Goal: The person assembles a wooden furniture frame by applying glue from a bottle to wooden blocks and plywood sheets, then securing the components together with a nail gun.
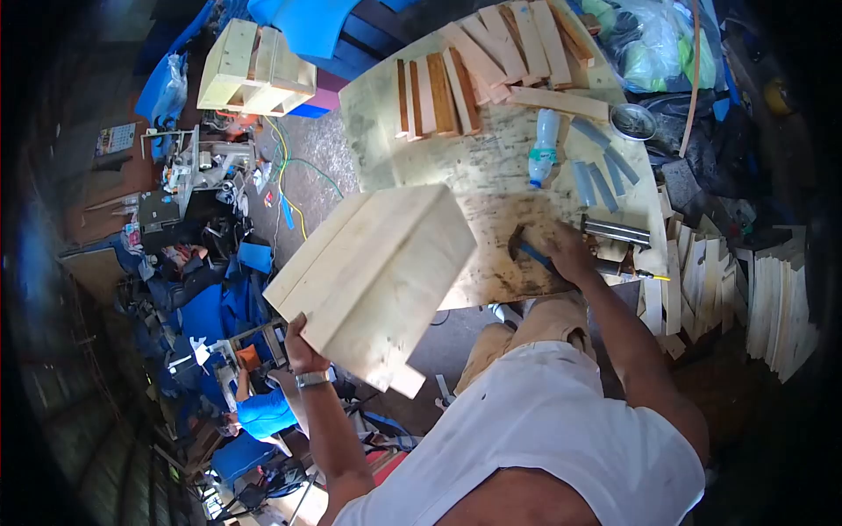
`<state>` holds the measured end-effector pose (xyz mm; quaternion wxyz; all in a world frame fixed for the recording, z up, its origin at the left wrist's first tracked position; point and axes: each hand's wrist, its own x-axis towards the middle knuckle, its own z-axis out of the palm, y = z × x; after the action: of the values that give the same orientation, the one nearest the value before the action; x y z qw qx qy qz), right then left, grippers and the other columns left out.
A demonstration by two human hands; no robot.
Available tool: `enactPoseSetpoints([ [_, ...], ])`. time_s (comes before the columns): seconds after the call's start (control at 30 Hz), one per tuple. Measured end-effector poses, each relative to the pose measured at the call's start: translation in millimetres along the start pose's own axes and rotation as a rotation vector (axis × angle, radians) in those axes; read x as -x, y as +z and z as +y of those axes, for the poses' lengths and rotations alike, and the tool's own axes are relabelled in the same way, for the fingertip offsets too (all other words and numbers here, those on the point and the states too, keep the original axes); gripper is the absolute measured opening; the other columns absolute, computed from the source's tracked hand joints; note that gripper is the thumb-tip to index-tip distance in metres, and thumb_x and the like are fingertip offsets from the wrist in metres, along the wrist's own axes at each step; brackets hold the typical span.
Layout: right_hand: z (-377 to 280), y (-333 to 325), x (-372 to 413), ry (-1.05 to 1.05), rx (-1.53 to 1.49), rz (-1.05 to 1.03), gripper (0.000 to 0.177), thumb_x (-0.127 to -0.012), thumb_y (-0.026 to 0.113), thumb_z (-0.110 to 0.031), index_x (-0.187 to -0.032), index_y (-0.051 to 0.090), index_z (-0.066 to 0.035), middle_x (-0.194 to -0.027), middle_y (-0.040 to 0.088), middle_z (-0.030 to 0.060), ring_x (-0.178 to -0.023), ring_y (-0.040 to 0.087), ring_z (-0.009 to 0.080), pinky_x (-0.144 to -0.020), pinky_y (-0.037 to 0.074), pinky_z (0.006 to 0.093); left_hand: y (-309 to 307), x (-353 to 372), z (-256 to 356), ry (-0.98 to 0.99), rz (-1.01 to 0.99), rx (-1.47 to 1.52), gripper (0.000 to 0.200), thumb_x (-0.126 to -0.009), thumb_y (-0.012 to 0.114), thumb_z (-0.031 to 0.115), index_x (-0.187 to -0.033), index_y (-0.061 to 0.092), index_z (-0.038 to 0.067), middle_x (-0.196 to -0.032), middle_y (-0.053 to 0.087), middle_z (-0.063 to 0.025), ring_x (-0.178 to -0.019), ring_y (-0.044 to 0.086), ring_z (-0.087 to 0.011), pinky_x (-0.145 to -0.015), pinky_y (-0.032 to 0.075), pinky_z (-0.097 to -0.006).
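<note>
Pale wood forms the box (377,263), tilted beside the near edge of the table (373,131) and supported by the left hand (305,352). The left fingers are bent around its lower corner, partly closed, with a grip on the wood. The right hand (567,251) is over the table with its fingers across the handle of the hammer (531,252); how tightly they are closed cannot be told.

Progress: the visible panels of the box are already assembled. One short end piece (408,381) projects past the lower edge; whether it is fixed cannot be told. The far side and interior are hidden, so completion there is unverified. Loose wooden strips (465,90) lie unassembled on the table, near the plastic bottle (544,145) and grey strips (601,184).
</note>
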<state>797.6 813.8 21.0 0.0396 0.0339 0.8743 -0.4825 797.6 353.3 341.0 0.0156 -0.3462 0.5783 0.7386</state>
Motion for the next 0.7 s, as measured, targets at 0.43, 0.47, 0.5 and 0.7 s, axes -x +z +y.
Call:
enactPoseSetpoints([
  [0.43, -114.7, 172.4, 80.5, 0.241, -0.287, 0.022, 0.037, -0.100, 0.049, -0.033, -0.117, 0.065, -0.004, -0.112, 0.066, 0.0190, -0.104, 0.064, 0.0332, -0.092, 0.049, 0.0394, -44.2, 11.7, 11.4, 0.044, -0.084, -0.554, 0.016, -0.081, 0.066, 0.010, -0.087, 0.068, -0.004, -0.082, 0.068, -0.0081, -0.072, 0.066, -0.0166, -0.066, 0.055, -0.0295],
  [0.47, -102.4, 201.1, 81.9, 0.231, -0.132, 0.095, 0.034, -0.099, 0.050, -0.030, -0.112, 0.067, -0.004, -0.108, 0.067, 0.0191, -0.102, 0.064, 0.0344, -0.091, 0.049, 0.0409, -34.5, 7.4, 10.7, -0.097, -0.179, -0.476, 0.015, -0.081, 0.067, 0.009, -0.086, 0.068, -0.005, -0.077, 0.066, -0.0069, -0.071, 0.065, -0.0146, -0.064, 0.053, -0.0277],
  [0.5, -90.0, 225.9, 78.7, 0.222, 0.020, 0.172, 0.031, -0.098, 0.051, -0.028, -0.107, 0.068, -0.004, -0.104, 0.068, 0.0192, -0.100, 0.064, 0.0356, -0.089, 0.049, 0.0425, -31.8, 1.3, 3.6, -0.046, -0.159, -0.532, 0.014, -0.081, 0.067, 0.009, -0.085, 0.068, -0.005, -0.075, 0.065, -0.0066, -0.069, 0.064, -0.0139, -0.062, 0.052, -0.0268],
  [0.7, -97.2, 236.2, 39.8, 0.351, -0.074, -0.019, 0.050, -0.096, 0.048, -0.049, -0.105, 0.070, -0.005, -0.104, 0.066, 0.0253, -0.099, 0.063, 0.0432, -0.092, 0.047, 0.0506, -34.5, -53.2, -17.6, -0.058, -0.075, -0.678, 0.016, -0.083, 0.068, 0.009, -0.086, 0.067, -0.006, -0.077, 0.066, -0.0089, -0.063, 0.061, -0.0146, -0.054, 0.046, -0.0255],
])
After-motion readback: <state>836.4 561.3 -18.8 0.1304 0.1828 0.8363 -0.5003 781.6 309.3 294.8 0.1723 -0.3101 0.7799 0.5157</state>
